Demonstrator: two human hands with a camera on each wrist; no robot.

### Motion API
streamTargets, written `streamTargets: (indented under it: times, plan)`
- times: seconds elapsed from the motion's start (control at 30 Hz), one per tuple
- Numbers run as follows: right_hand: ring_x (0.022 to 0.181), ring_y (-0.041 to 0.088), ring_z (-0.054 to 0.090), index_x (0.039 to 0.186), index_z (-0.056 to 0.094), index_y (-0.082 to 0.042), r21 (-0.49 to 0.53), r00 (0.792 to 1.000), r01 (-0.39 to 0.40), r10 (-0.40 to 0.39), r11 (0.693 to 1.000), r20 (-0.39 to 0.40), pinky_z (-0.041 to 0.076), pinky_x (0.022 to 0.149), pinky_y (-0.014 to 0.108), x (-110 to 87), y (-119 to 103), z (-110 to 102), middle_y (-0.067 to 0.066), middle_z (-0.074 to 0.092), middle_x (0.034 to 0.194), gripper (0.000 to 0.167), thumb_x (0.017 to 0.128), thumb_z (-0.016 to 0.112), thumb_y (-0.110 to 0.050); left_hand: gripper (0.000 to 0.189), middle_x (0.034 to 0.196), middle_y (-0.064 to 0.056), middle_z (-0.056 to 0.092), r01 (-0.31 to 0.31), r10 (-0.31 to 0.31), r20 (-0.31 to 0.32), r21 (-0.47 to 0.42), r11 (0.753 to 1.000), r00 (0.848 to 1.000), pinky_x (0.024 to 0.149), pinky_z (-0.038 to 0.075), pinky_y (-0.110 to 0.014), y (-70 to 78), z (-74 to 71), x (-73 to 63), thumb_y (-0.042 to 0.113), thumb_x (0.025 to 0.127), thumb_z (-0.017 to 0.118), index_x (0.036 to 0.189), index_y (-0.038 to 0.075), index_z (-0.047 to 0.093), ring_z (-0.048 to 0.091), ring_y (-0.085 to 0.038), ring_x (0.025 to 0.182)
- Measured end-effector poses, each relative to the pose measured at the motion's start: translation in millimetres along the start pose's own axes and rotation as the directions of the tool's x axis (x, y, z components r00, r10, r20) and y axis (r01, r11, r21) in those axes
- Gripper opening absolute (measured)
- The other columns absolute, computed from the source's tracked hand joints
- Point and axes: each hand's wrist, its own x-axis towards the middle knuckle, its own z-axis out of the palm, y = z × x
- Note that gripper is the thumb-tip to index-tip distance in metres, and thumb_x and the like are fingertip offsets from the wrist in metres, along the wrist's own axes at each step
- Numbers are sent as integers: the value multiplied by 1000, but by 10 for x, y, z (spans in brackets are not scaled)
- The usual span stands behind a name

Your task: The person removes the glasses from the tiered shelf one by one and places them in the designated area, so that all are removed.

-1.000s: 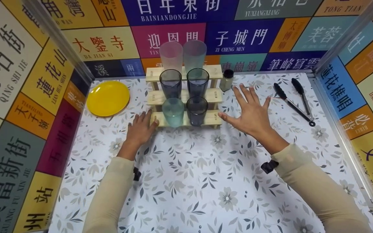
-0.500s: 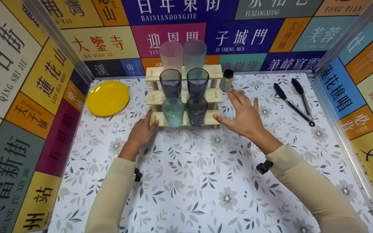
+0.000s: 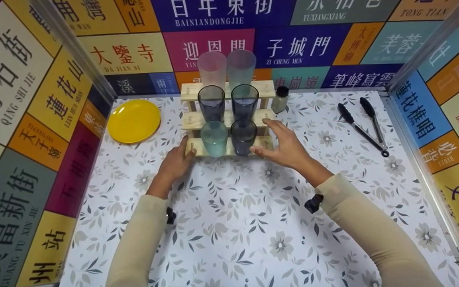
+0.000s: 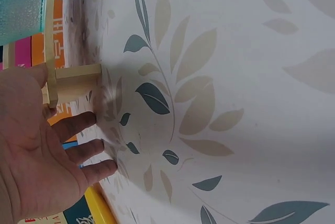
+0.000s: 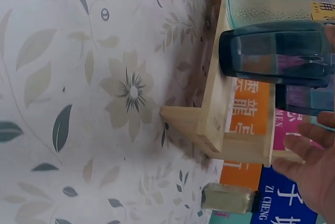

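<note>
A three-step wooden rack (image 3: 192, 119) carries two tumblers on each step. On its bottom step stand a light teal tumbler (image 3: 214, 139) and a dark grey tumbler (image 3: 243, 137). My left hand (image 3: 174, 162) pinches the left end of that step between thumb and index finger; in the left wrist view its other fingers spread below the board (image 4: 51, 51). My right hand (image 3: 287, 149) is at the right end of the rack, thumb extended toward the dark tumbler. In the right wrist view its fingers (image 5: 309, 135) are loosely bent, apart from the dark tumbler (image 5: 275, 51).
Dark tumblers (image 3: 211, 104) stand on the middle step, frosted ones (image 3: 212, 69) on the top step. A black-capped jar (image 3: 280, 101) is right of the rack. Black-tipped tongs (image 3: 364, 129) lie farther right, a yellow plate (image 3: 134, 121) left. Printed walls enclose the table.
My right hand has moved left and closer, from beside the jar to the dark tumbler on the bottom step. The left hand stays at the rack's left end, its fingers drawn together.
</note>
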Motion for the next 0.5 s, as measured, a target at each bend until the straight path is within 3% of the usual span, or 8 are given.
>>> streamTargets:
  times: [0.23, 0.5]
  plan:
    - [142, 38, 65, 166, 45, -2, 272, 999, 36, -29, 961, -33, 51, 120, 57, 106, 26, 178, 17, 63, 156, 94, 92, 93, -34, 74, 164, -34, 50, -7, 7, 2, -1, 1000, 1000, 127, 38, -66, -17, -3, 20, 49, 119, 38, 179, 15, 13, 50, -52, 153]
    - [139, 33, 68, 164, 50, -7, 309, 997, -33, 54, 951, -61, 55, 117, 50, 156, -24, 344, 16, 69, 148, 95, 87, 94, -41, 75, 161, -35, 53, -18, 18, 10, -5, 1000, 1000, 125, 40, -68, -20, 0, 13, 51, 119, 39, 179, 12, 14, 51, -53, 151]
